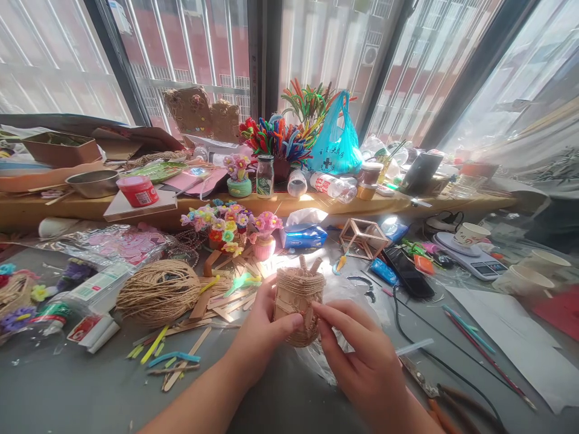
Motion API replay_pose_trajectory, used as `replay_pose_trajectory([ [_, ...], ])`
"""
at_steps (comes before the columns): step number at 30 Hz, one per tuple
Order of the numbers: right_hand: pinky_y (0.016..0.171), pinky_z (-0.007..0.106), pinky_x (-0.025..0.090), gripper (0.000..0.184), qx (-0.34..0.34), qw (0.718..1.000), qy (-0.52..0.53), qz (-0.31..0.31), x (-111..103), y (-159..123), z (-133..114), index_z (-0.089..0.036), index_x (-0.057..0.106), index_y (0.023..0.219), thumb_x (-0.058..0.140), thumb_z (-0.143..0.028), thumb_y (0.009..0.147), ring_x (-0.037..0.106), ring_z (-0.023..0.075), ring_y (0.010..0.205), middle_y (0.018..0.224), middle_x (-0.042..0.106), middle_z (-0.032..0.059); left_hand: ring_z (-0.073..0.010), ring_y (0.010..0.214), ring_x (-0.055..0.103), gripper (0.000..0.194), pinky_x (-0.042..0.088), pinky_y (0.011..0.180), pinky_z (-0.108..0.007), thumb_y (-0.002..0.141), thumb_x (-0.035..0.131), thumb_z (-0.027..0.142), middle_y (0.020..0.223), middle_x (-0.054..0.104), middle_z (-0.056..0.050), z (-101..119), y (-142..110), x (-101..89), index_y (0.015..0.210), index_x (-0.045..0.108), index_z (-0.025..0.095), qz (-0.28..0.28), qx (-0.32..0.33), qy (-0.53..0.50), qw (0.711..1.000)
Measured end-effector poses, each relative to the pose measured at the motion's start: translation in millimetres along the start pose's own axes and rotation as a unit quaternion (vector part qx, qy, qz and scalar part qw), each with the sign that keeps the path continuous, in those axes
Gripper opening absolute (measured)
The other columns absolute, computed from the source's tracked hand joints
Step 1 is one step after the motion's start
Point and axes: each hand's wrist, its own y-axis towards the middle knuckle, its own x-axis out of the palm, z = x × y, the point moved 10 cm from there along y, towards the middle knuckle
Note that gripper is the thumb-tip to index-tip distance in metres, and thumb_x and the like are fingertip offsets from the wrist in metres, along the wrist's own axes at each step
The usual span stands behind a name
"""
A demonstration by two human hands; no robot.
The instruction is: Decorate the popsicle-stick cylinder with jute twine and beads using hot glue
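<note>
My left hand (266, 325) is wrapped round a small brown pot (289, 295), its thumb across the front. Coiled twine rings the pot's rim and lower part, and short brown rolls stick up from its top. At the pot's right side, my right hand (357, 343) has thumb and fingers drawn together in a pinch; what lies between the fingertips is too small to make out. Clear crumpled plastic (323, 361) lies under the pot. Left of my hands sit a big ball of twine (158, 292) and a scatter of wooden sticks (230, 301).
Pliers (425, 380), a black cable (398, 307) and a phone (411, 271) lie to the right, near a white scale (470, 256). Pipe-cleaner flowers (226, 220) and a blue tissue pack (305, 236) stand behind. A crowded ledge (253, 206) runs below the windows.
</note>
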Motion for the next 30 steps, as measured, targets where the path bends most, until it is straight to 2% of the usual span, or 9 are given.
replay_pose_trajectory([
  [8,0.079,0.032,0.064,0.039,0.0,1.0,-0.013,0.021,-6.5,4.1,-5.8,-0.022,0.073,0.13,0.058,-0.003,0.099,0.075,0.0205,0.092,0.103,0.076,0.0086,-0.0381,0.132,0.065,0.079,0.051,0.107,-0.05,0.078,0.089,0.035,0.145,0.069,-0.014,-1.2,-1.4,-0.7,0.147,0.05,0.028,0.017,-0.018,-0.002,1.0],
  [12,0.075,0.032,0.064,0.043,-0.003,1.0,-0.025,-0.001,-0.3,4.9,-6.9,-0.023,0.071,0.136,0.058,-0.005,0.099,0.074,0.0214,0.09,0.102,0.074,0.0088,-0.0382,0.136,0.063,0.08,0.049,0.112,-0.052,0.077,0.089,0.034,0.142,0.071,-0.013,-0.7,-0.4,-2.5,0.147,0.05,0.028,0.019,-0.014,0.0,1.0],
  [17,0.081,0.032,0.064,0.041,0.013,0.999,-0.038,0.003,-1.0,4.9,-3.2,-0.021,0.068,0.137,0.058,-0.007,0.1,0.073,0.0203,0.095,0.106,0.073,0.0086,-0.0392,0.136,0.063,0.077,0.05,0.111,-0.053,0.079,0.088,0.034,0.145,0.069,-0.014,0.4,-0.1,-2.4,0.147,0.05,0.027,0.021,-0.012,0.002,1.0],
  [24,0.082,0.033,0.063,0.045,0.008,0.999,-0.032,-0.01,0.0,4.6,-4.6,-0.021,0.064,0.141,0.057,-0.006,0.099,0.071,0.021,0.097,0.108,0.071,0.0088,-0.0376,0.131,0.066,0.074,0.053,0.106,-0.048,0.078,0.088,0.032,0.14,0.072,-0.013,1.5,-2.8,-5.3,0.144,0.054,0.026,0.043,-0.006,0.001,0.999],
  [30,0.081,0.036,0.062,0.05,0.005,0.999,-0.027,-0.021,2.3,3.5,-4.5,-0.023,0.06,0.145,0.056,-0.004,0.099,0.07,0.0218,0.097,0.109,0.07,0.0087,-0.037,0.13,0.067,0.074,0.055,0.103,-0.046,0.079,0.088,0.032,0.139,0.073,-0.012,1.1,-1.6,-5.3,0.145,0.054,0.028,0.04,-0.012,0.002,0.999],
])
